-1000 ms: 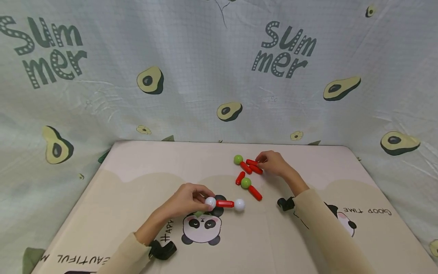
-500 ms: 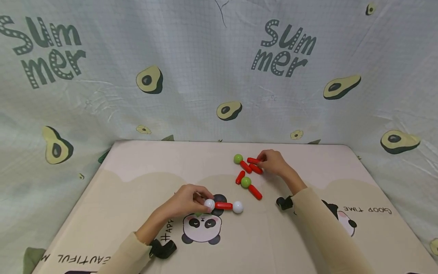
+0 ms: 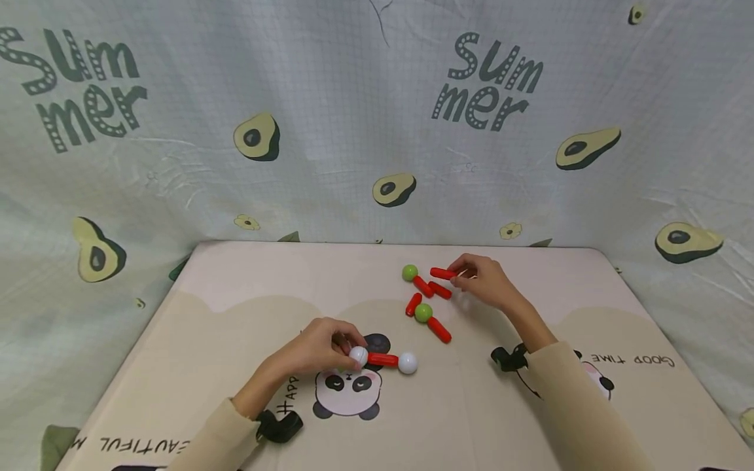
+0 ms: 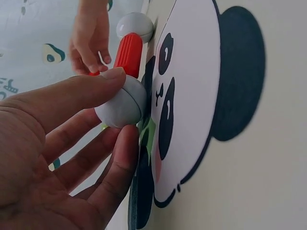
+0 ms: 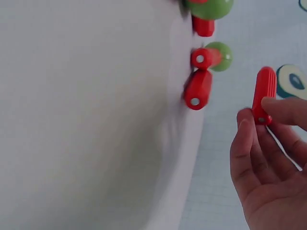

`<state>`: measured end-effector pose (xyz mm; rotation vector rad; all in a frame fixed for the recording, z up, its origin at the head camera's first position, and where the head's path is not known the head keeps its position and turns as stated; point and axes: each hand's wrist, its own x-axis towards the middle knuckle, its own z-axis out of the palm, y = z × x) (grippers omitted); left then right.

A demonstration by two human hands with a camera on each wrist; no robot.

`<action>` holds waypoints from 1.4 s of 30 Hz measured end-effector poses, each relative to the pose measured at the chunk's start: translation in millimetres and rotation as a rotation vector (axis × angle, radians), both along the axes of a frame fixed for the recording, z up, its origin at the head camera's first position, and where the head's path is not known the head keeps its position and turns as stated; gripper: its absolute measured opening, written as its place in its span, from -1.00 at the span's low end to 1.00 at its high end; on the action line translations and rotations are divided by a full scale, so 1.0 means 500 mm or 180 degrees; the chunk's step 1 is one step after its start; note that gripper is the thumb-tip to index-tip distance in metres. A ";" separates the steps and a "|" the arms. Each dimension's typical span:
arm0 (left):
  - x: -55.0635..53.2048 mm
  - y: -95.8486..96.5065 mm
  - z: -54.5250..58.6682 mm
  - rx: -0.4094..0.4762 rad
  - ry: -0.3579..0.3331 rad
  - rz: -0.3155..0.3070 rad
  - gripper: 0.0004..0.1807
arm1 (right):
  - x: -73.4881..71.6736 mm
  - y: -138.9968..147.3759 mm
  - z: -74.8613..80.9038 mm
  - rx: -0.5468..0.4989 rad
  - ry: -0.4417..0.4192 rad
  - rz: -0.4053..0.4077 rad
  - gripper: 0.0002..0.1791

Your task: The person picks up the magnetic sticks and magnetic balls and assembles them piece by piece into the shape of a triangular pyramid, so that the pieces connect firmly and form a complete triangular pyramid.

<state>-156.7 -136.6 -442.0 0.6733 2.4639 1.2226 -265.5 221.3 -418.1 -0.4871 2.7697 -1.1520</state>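
My left hand pinches a white ball between thumb and fingers. A red magnetic rod runs from that ball to a second white ball, low over the printed panda. At the back right, my right hand pinches one end of another red magnetic rod, raised off the table in the right wrist view. Just below it lies a loose red rod. Beside that, a green ball has a red rod against it.
Nearer the middle, a second green ball sits between two red rods, one short-looking and one slanting right. The table carries a printed cover. A patterned cloth hangs behind its back edge. Black straps circle both wrists.
My right hand has lifted the red rod off the cluster and drawn it slightly right and up. My left hand's rod and balls have shifted slightly left and toward me.
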 end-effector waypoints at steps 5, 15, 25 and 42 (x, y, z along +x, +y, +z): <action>0.001 -0.007 -0.001 -0.0008 -0.0045 -0.0033 -0.70 | 0.045 -0.008 0.010 -0.0297 -0.0190 0.0335 -0.69; -0.004 -0.012 0.000 0.0034 -0.0036 -0.0142 -0.73 | 0.120 -0.038 0.016 -0.0168 -0.0224 0.0861 -0.73; -0.005 -0.012 0.003 0.0034 -0.0030 -0.0202 -0.72 | 0.133 -0.060 -0.015 0.0170 0.0007 0.1312 -0.76; -0.005 -0.013 0.006 0.0047 -0.0055 -0.0233 -0.71 | 0.147 -0.081 -0.026 0.0399 0.0142 0.1447 -0.72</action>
